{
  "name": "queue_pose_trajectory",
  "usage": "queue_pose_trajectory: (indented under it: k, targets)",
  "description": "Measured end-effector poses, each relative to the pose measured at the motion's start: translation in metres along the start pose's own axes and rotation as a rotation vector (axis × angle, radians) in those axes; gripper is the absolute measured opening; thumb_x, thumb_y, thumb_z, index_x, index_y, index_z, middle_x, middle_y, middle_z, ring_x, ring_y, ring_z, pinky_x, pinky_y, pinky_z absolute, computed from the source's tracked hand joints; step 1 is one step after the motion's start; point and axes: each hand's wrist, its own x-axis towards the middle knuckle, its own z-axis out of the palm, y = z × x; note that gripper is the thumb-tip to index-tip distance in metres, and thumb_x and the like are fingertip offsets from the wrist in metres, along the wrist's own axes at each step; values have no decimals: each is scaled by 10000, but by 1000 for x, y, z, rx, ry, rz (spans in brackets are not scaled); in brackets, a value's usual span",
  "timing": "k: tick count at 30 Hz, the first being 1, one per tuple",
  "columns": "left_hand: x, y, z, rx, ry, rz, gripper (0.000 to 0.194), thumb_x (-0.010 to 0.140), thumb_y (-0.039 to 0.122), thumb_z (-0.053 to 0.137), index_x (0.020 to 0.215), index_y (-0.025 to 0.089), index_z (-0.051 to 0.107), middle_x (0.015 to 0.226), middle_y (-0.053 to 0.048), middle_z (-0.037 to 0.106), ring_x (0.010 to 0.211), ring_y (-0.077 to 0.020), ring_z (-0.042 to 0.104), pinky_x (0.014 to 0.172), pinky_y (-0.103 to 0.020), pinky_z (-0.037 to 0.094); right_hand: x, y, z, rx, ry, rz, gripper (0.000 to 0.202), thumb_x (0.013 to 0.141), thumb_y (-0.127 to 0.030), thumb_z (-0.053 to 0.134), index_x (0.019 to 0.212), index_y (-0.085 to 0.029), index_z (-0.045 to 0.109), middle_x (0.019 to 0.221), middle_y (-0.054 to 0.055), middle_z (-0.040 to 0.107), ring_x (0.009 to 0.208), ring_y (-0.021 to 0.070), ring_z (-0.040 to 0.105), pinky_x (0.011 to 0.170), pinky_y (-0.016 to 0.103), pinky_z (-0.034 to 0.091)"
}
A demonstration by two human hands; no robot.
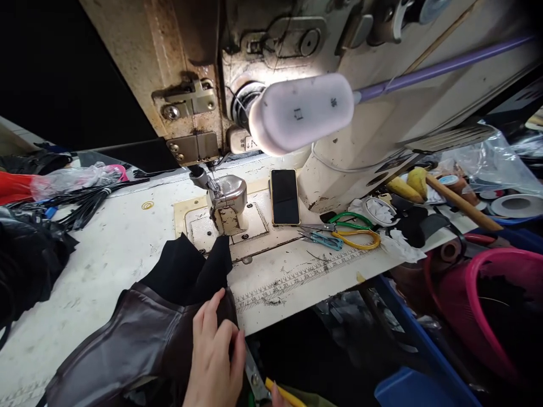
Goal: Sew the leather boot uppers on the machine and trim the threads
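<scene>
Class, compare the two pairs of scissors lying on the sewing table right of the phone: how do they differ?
The green-and-yellow scissors are larger, with big looped handles; the blue snips are small and have no such loops. The scissors lie farther right, the snips in front nearer the phone. Both rest flat, untouched, blades pointing left.

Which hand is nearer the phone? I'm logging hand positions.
Left. The left hand rests on the brown leather piece, below-left of the phone. The right hand barely shows at the bottom edge, farther off.

Lamp (301, 113) low over phone (284, 196)
</scene>
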Motion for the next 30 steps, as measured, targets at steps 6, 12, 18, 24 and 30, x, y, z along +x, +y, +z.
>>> queue_pose_trajectory:
  k: [6, 12, 18, 24, 30]
  targets:
    - [-13, 26, 9, -237, -12, -230, 229, 945, 149, 440, 727, 212, 472, 1612, -98, 202, 1450, -333, 238, 1053, -579, 417, -5, -3, -3, 15, 77, -31, 533, 880, -679, 564, 1123, -209, 637, 1001, 74, 666, 868, 219, 649, 702, 373, 560]
    - [-18, 15, -2, -391, -101, -173, 239, 934, 142, 419, 716, 195, 501, 1660, -150, 75, 1518, -364, 86, 1130, -618, 303, 17, 6, 3, 99, 38, -44, 805, 763, -918, 369, 763, -161, 643, 654, 53, 551, 638, 182, 560, 557, 289, 458]
    - [-17, -2, -14, -458, -207, -88, 220, 902, 165, 476, 706, 183, 575, 1644, -181, 45, 1509, -380, 48, 1112, -629, 321, 34, 13, -3, 258, -61, -52, 892, 823, -898, 176, 601, -136, 584, 475, 4, 456, 433, 100, 431, 444, 208, 311]
    - [-14, -6, -20, -473, -216, -83, 193, 879, 159, 511, 709, 189, 598, 1629, -183, 100, 1495, -373, 123, 1086, -607, 377, 37, 14, -11, 250, -57, -50, 858, 837, -873, 244, 451, -154, 507, 364, -14, 392, 328, 56, 341, 355, 179, 207]
    - [-16, -14, -31, -483, -268, -6, 127, 743, 85, 623, 710, 201, 584, 1645, -136, 105, 1504, -365, 124, 1123, -569, 347, 22, -8, -11, 302, -121, -99, 806, 802, -899, 298, 433, -193, 423, 296, -72, 284, 237, 40, 203, 284, 172, 152]
